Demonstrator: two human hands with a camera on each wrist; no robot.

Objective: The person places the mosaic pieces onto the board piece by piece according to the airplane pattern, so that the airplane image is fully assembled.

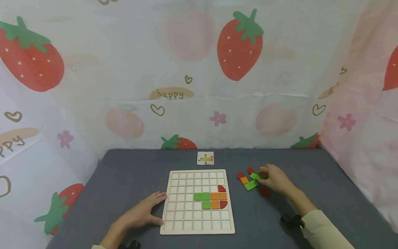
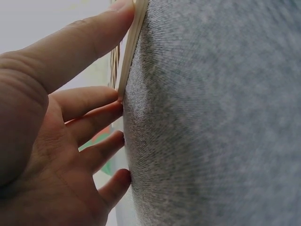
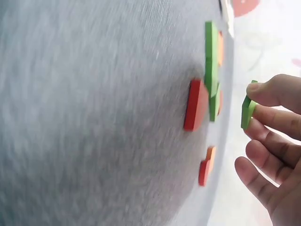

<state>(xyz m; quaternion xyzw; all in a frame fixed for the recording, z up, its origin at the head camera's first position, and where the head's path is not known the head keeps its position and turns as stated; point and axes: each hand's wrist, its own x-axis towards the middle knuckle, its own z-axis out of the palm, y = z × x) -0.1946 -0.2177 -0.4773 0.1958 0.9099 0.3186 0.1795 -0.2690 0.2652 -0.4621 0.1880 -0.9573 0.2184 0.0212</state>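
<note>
"Along the left edge of the board, my left hand lies with its fingers relaxed and its thumb touching the side, gripping nothing."

"So what could go wrong there?"

"If I leaned harder, I might push the board sideways across the worktop. A jolt could also unsettle the green tiles, orange tiles and red tiles sitting in its grid."

"And your right hand?"

"Out to the board's right, well apart from the other one, pinching a green piece between thumb and fingers. It's small and thin, so a slack pinch could let it turn or drop."

"Onto what?"

"Probably among the loose green pieces, orange pieces and red pieces about it. They lie close together, so a low sweep of my fingers could scatter them."

"Anything farther off?"

"Past the board's far edge, a small printed card lies by itself. It looks light; a stray brush could slide it, though neither hand is near."
</note>
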